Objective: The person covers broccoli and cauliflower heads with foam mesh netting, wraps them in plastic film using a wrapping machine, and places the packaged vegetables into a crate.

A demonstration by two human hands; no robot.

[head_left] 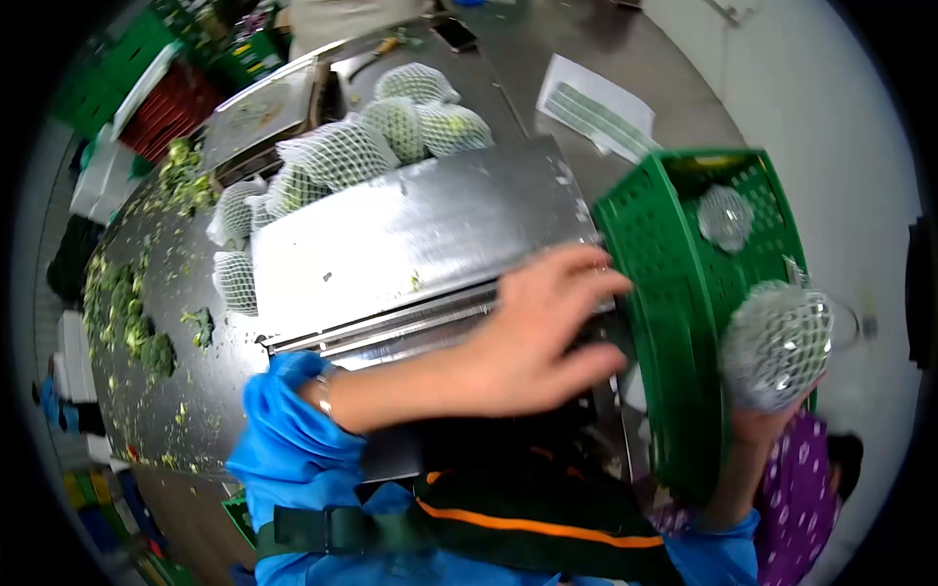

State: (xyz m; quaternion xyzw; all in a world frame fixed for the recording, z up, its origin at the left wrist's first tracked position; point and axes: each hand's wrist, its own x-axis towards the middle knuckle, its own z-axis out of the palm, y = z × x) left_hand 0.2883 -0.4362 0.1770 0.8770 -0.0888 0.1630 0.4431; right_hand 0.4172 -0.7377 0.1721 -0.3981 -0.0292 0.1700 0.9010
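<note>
My left hand [547, 332] reaches across the front of a steel wrapping machine [410, 234], fingers spread and slightly blurred, with nothing in them. Over the green crate [674, 293] on the right, my right hand [762, 422] holds a head of broccoli [777, 347] in white foam netting and shiny clear film. Its fingers are mostly hidden beneath it. A second film-wrapped head [725, 218] lies inside the crate near its far end. Behind the machine's steel plate sit several netted broccoli heads [337, 156].
Broccoli florets and scraps [132, 317] litter the steel table on the left. At the back lie a phone [455, 35] and a sheet of paper [598, 105]. Red crates [171, 107] are stacked at far left. A purple patterned garment [796, 488] shows beside my right arm.
</note>
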